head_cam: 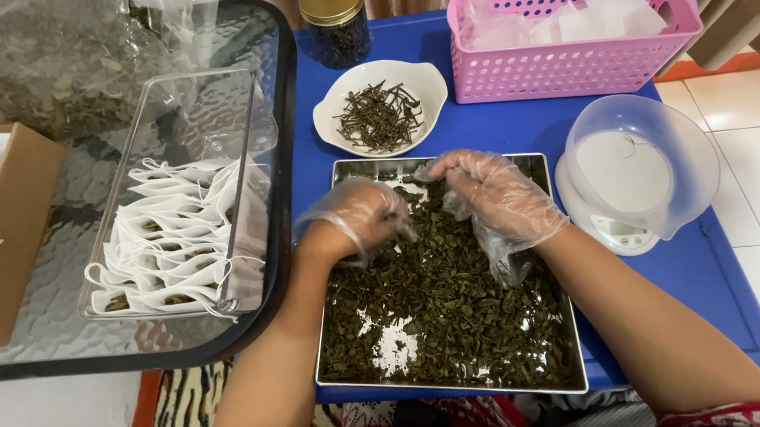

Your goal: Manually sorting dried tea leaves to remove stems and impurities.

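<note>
Both hands gloved in clear plastic, down in steel tray (569,334) on blue counter (715,288). Left hand (358,217) curled, fingers pinched into dried green leaves (458,306) at tray's far end. Right hand (495,195) just beside it, fingers bent, closed on small clump of same leaves. Rest of leaves spread below wrists, bare metal patch near front. White bowl of dark stems (380,115) just beyond tray. Scale with clear bowl (636,178) at right. Pink basket (573,39) behind.
</note>
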